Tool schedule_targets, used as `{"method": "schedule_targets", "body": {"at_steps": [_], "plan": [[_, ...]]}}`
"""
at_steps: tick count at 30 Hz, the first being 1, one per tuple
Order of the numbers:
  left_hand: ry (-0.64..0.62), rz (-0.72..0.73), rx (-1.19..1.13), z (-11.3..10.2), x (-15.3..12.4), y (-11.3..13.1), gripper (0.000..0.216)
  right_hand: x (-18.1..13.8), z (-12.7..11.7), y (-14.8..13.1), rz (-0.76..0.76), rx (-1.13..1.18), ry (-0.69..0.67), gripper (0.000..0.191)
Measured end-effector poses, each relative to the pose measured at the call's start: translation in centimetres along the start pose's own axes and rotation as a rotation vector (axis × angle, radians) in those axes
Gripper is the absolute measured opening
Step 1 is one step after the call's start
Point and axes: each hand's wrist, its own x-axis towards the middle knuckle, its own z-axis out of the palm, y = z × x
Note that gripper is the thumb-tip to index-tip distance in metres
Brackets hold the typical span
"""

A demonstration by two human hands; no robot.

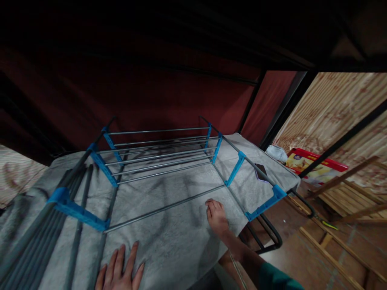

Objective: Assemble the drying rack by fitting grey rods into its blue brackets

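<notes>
A rack of grey metal rods [160, 157] with blue plastic connectors [79, 213] lies on a grey towel-like cloth [181, 241] spread over a table. My left hand [121, 270] rests flat on the cloth at the near edge, fingers stretched out, holding nothing. My right hand [216, 217] lies palm down on the cloth just below the rack's nearest rod, fingers curled slightly towards it, with nothing visible in them. A green sleeve covers my right forearm.
A dark phone [260, 172] lies on the cloth at the right, beside the rack's right rail. Past the table's right edge are a red and yellow box [314, 165], a white crumpled thing [276, 153] and wooden slats [347, 189] on the floor. A dark red wall stands behind.
</notes>
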Motion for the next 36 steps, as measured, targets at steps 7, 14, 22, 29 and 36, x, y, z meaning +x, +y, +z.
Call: {"method": "schedule_targets", "body": {"at_steps": [7,14,22,29,36], "plan": [[-0.063,-0.047,0.049,-0.8,0.1,0.8,0.064,0.1,-0.3,0.0,0.012,-0.102,-0.084,0.03],[-0.104,-0.057,0.121,-2.0,0.7,1.8,0.067,0.2,-0.5,0.0,0.018,-0.097,-0.09,0.029],[-0.148,-0.036,0.173,-2.1,0.8,1.5,0.072,0.3,-0.5,0.0,0.017,-0.125,-0.112,0.026],[-0.166,-0.066,0.158,-2.4,0.8,1.7,0.071,0.2,-0.5,-0.1,0.01,-0.146,-0.1,0.026],[-0.177,-0.057,0.15,-2.6,0.7,1.5,0.071,0.2,-0.4,-0.2,0.004,-0.145,-0.091,0.027]]}}
